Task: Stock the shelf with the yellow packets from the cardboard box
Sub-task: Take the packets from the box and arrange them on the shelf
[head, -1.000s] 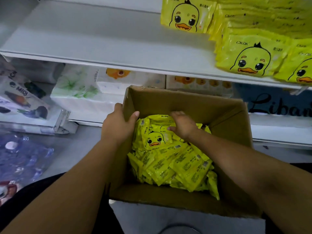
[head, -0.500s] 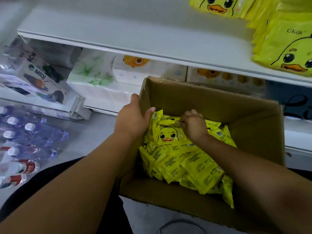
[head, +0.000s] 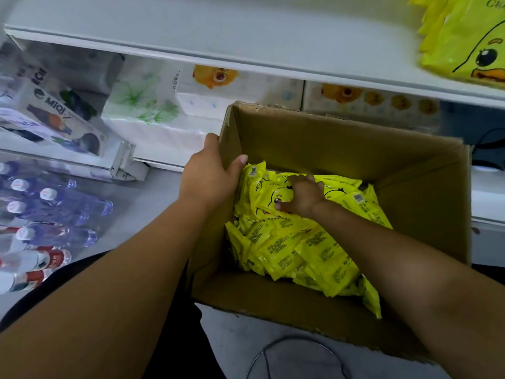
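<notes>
An open cardboard box (head: 341, 138) sits in front of me, holding a heap of yellow duck-print packets (head: 308, 255). My left hand (head: 210, 173) grips the box's left wall, thumb inside and fingers outside. My right hand (head: 303, 195) is down in the box, its fingers curled round the top packet with the duck face (head: 269, 192). More yellow packets (head: 464, 45) lie on the white shelf (head: 246, 31) at the upper right.
White tissue packs (head: 153, 105) and duck-print packs (head: 369, 99) fill the lower shelf behind the box. Boxed goods (head: 54, 116) lean at the left. Several plastic bottles (head: 49, 212) lie on the floor to the left. A thin wire loop (head: 295, 351) lies below the box.
The view has swung left and down, so the shelf packets slid to the upper right. My right hand sank onto the duck-face packet and closed on it. My left hand stayed on the box wall.
</notes>
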Tool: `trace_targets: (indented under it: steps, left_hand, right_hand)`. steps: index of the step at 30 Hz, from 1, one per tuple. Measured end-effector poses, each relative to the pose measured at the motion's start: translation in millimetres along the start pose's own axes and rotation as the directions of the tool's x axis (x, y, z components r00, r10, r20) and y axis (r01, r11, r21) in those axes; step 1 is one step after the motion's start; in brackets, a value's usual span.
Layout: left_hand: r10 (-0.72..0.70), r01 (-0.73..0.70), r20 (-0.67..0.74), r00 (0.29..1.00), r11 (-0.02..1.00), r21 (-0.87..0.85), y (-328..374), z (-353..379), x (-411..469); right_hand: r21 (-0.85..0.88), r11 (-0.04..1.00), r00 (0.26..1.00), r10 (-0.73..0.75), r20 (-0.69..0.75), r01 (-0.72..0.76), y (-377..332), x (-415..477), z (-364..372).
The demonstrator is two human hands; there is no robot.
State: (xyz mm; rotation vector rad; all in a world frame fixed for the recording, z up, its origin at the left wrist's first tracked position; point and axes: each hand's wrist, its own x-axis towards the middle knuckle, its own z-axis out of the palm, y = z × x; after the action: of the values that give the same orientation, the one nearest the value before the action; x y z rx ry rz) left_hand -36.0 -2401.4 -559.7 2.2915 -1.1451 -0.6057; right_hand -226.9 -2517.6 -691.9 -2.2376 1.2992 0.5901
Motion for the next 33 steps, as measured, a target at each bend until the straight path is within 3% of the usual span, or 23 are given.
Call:
trace_targets:
  steps: [2, 3, 5, 6, 8, 10, 12, 16, 25, 31, 33]
  left_hand:
    - [0.0, 0.0, -0.001, 1.0, 1.0, -0.009, 0.5, -0.8, -0.3]
    - [-0.001, 0.001, -0.004, 1.0, 1.0, -0.011, 1.1, -1.1, -0.4]
    - [-0.012, 0.012, -0.005, 1.0, 1.0, -0.014, 2.7, -1.1, -0.8]
    - [-0.021, 0.021, -0.003, 1.0, 1.0, -0.018, 3.3, -1.4, -1.1]
    - [-0.04, 0.04, -0.001, 0.999, 0.999, -0.03, 4.0, -1.7, -0.9]
    - [-0.059, 0.059, -0.002, 0.998, 0.997, -0.047, 4.5, -2.0, -1.0]
    - [-0.081, 0.081, -0.001, 0.997, 0.994, -0.07, 4.6, -1.8, -1.9]
    - [-0.086, 0.085, -0.006, 0.996, 0.994, -0.067, 3.2, -1.3, -1.0]
    - [-0.07, 0.069, -0.02, 0.997, 0.996, -0.054, 3.3, -0.1, 0.7]
    - [-0.063, 0.062, -0.019, 0.998, 0.998, -0.032, 5.4, 2.0, -3.7]
    - [-0.065, 0.065, -0.043, 0.997, 0.998, 0.007, 10.0, 4.5, -11.5]
  right_hand:
    - [-0.052, 0.998, 0.997, 0.026, 0.074, -0.022, -3.6, 2.0, -3.2]
    - [0.022, 0.999, 0.997, 0.027, 0.076, -0.029, -3.3, 0.6, -5.4]
    - [0.338, 0.941, 0.999, 0.026, 0.033, -0.035, 2.9, -2.0, -4.1]
    - [0.542, 0.839, 0.999, 0.032, 0.025, -0.04, 5.8, -5.3, -3.8]
    - [0.843, 0.527, 0.994, 0.032, 0.107, -0.107, 1.4, -8.6, -5.8]
    - [0.916, 0.303, 0.964, 0.07, 0.255, -0.264, -12.8, 1.2, -1.7]
    - [0.931, 0.2, 0.951, 0.105, 0.291, -0.307, -29.7, 14.2, 7.0]
    - [0.946, 0.197, 0.965, 0.111, 0.239, -0.257, -57.2, 28.6, 20.1]
    - [0.967, 0.037, 0.956, 0.165, 0.242, -0.251, -36.6, 20.2, 23.6]
    - [0.975, 0.141, 0.985, 0.016, 0.17, -0.171, -10.1, -45.1, -13.7]
    - [0.966, 0.22, 0.989, -0.02, 0.146, -0.139, -1.3, -72.0, -27.2]
